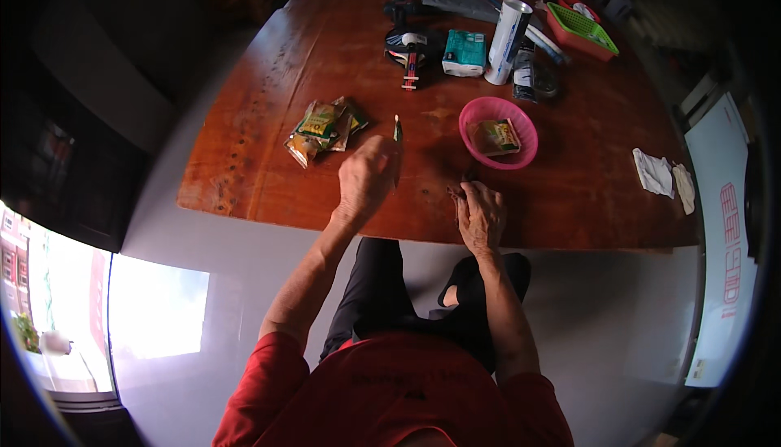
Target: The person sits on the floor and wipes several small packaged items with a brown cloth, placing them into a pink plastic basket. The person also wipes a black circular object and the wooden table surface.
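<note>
My left hand (366, 177) is closed on a small snack packet (397, 131), seen nearly edge-on and held up above the wooden table. To its left lies a loose pile of similar green and clear packets (322, 127). My right hand (482, 213) rests by the table's near edge, its fingers curled on a dark brown cloth (455, 195). Just beyond that hand sits a round pink plastic basket (466, 138) with a green and clear packet (496, 136) inside. What lies under the right fingers is partly hidden.
Farther back on the table (244, 146) stand a teal tissue pack (464, 52), a white tube (508, 40), a table-tennis paddle (402, 40), a dark pouch (525, 73) and a green-and-red basket (582, 30). White cloths (654, 172) lie at the right edge.
</note>
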A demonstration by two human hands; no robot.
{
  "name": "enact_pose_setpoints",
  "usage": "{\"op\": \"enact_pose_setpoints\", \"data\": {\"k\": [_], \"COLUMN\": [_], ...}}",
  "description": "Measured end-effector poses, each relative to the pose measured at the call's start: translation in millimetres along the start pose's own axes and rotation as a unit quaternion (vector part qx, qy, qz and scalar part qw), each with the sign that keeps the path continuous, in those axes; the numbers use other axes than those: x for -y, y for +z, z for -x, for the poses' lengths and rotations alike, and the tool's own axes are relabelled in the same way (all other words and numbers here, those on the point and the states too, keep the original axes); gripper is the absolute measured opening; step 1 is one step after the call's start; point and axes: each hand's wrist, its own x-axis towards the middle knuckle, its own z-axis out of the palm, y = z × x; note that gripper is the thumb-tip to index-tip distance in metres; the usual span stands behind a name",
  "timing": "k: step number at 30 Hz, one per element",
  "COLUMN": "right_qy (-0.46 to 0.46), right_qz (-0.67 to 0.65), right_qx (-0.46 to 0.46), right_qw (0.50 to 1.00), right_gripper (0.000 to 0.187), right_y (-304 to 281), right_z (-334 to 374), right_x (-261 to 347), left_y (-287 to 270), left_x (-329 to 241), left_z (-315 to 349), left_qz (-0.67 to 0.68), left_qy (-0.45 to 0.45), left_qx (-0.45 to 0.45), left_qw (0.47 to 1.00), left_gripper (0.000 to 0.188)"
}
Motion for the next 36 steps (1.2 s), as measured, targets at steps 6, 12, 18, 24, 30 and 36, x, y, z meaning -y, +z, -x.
{"op": "enact_pose_setpoints", "data": {"k": [6,12,18,24,30,36], "right_qy": [0.007,0.139,-0.103,-0.162,-0.043,-0.011], "right_qz": [-0.077,-0.406,-0.213,-0.103,-0.058,-0.045], "right_qx": [-0.036,-0.093,0.008,0.094,0.056,0.035], "right_qw": [0.996,0.898,0.971,0.977,0.996,0.998], "right_gripper": [0.025,0.022,0.030,0.032,0.030,0.026], "right_y": [0,-1,-14,10,15,-10], "right_z": [0,-3,-5,-22,-25,-3], "right_x": [-2,-1,58,67,23,-17], "left_y": [27,44,59,64,66,64], "left_x": [7,36,56,58,55,50], "left_z": [49,108,120,123,122,123], "left_qz": [-0.218,-0.113,-0.085,-0.060,-0.051,-0.047], "left_qy": [0.362,0.299,0.250,0.231,0.227,0.214], "left_qx": [0.076,0.080,0.011,-0.023,-0.046,-0.062], "left_qw": [0.903,0.944,0.964,0.971,0.971,0.974], "left_gripper": [0.034,0.038,0.035,0.032,0.030,0.036]}}
